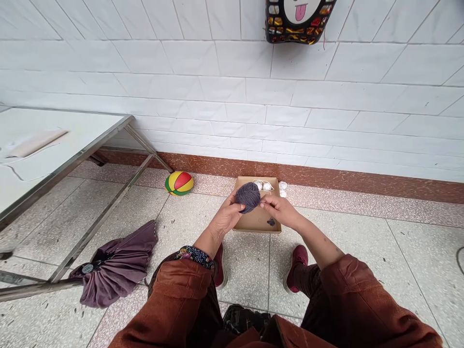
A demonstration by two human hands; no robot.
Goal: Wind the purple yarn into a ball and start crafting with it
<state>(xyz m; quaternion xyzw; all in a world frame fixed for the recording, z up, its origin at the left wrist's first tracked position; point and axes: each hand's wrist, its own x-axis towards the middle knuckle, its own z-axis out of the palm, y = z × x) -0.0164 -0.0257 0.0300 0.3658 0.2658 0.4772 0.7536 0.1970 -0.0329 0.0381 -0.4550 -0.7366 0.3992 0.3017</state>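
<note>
A ball of dark grey yarn [248, 197] is held up above a shallow cardboard box [259, 226] on the floor. My left hand [229, 212] grips the ball from its left side, thumb in front. At the ball's right edge, my right hand [278, 210] is closed in a pinch, apparently on the yarn's strand, which is too thin to make out clearly. Inside the box lie a small tangle of dark yarn [271, 222] and white balls [267, 186] near the back.
A striped ball [180, 183] rests by the wall, left of the box. A folded purple umbrella [121, 266] lies under the metal-framed table [90, 140]. Small white items [283, 188] sit beyond the box's right side. A patterned black bag [300, 24] hangs on the tiled wall.
</note>
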